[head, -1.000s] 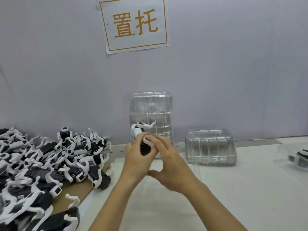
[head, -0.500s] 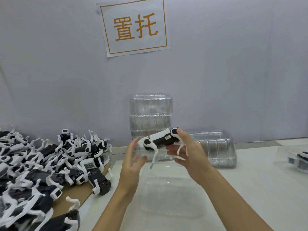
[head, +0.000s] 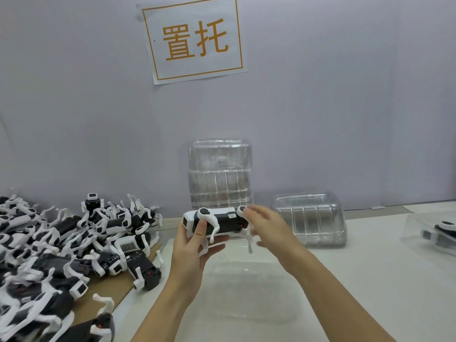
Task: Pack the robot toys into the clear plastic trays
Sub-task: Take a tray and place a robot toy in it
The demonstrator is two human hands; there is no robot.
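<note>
Ahead of you, a white paper sign with an orange border (head: 196, 40) is stuck on the pale grey wall (head: 345, 95); it reads "置托" in orange characters. The small white label (head: 232, 215) on the black-and-white robot dog toy (head: 217, 222) you hold is too small to read.

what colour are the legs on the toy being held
White, on the robot toy with its black and white body; seen in the head view.
</note>
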